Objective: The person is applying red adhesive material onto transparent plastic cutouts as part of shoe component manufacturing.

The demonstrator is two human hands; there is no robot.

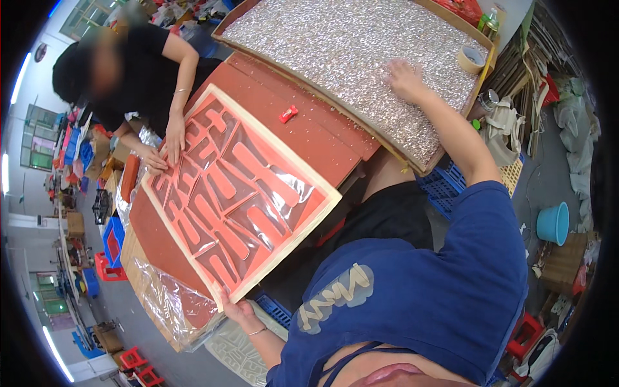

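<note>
A light wooden frame (313, 208) with a red, cut-out pattern under glossy clear film lies tilted across the red-brown table (335, 151). My left hand (240, 311) is closed on its near corner, the thumb along the edge and some fingers hidden below. Over to the right, my right hand (406, 80) rests with fingers apart on silvery glittering flakes (335, 45), which fill a wide shallow tray (380, 137). Across the frame, a co-worker's two hands (175, 138) touch its far left edge and the film there.
A small red object (288, 114) lies on the table. A tape roll (472, 59) sits in the tray's far right corner. Crumpled clear plastic (171, 300) covers the table's near left. Blue crates (445, 187) and a light-blue bucket (552, 224) stand on the right.
</note>
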